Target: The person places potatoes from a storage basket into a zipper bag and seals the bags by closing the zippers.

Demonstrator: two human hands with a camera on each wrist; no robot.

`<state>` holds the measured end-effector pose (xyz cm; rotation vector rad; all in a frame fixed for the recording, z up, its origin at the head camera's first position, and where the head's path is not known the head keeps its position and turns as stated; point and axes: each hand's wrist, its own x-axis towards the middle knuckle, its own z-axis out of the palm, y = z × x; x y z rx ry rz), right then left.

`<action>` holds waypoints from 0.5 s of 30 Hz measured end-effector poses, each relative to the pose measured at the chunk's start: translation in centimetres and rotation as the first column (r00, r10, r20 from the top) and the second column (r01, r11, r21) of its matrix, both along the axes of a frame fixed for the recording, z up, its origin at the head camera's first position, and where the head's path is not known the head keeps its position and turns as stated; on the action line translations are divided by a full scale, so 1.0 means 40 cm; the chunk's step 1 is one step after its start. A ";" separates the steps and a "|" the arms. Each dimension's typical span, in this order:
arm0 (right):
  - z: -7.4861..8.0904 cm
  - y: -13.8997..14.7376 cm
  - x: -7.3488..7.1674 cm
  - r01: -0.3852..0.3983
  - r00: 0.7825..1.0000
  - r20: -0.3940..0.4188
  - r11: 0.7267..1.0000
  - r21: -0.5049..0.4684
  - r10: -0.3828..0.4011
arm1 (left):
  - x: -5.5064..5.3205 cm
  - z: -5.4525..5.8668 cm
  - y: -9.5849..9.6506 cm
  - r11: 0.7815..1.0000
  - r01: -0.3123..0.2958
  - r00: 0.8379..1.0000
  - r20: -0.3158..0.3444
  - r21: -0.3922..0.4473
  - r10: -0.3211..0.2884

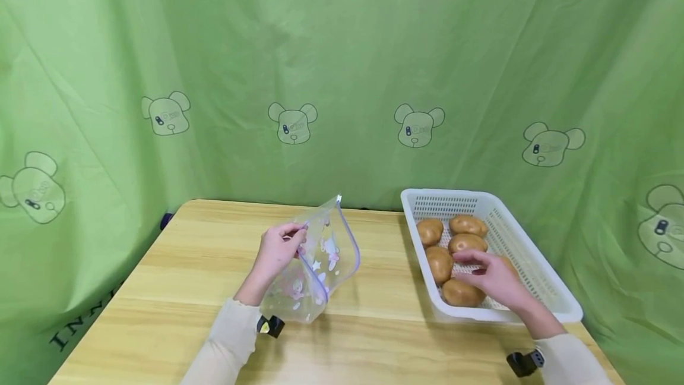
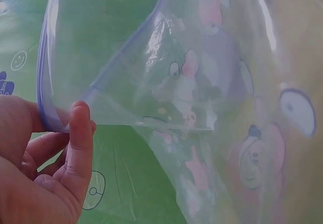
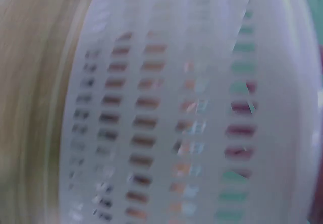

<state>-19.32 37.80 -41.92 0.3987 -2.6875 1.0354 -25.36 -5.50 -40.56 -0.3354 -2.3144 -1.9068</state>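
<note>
My left hand pinches the purple zip edge of a clear zip bag printed with pastel cartoon figures and stars. The bag's mouth gapes toward the right. Close up in the left wrist view, thumb and fingers of the left hand grip a corner of the bag. Over the near part of a white plastic basket reaches my right hand, its fingers apart and slightly bent beside several smooth brown potatoes. In the right wrist view only the blurred slotted basket wall shows; the hand is hidden.
Both the bag and the basket are on a light wooden table, the basket at its right side. A green curtain with bear prints hangs right behind the table and along its sides.
</note>
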 end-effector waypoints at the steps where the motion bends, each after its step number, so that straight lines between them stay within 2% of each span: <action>1: -0.003 0.007 0.000 -0.008 1.000 0.004 1.000 0.007 0.008 | 0.000 0.000 -0.001 1.000 0.001 1.000 0.003 0.000 -0.001; 10: -0.026 0.042 -0.016 -0.046 0.998 0.045 0.992 0.119 0.041 | -0.003 -0.010 -0.003 1.000 0.011 1.000 0.011 0.011 -0.011; 15: -0.030 0.051 -0.024 -0.122 0.989 0.096 0.984 0.129 0.110 | -0.006 -0.009 -0.006 1.000 0.011 1.000 0.005 0.005 -0.011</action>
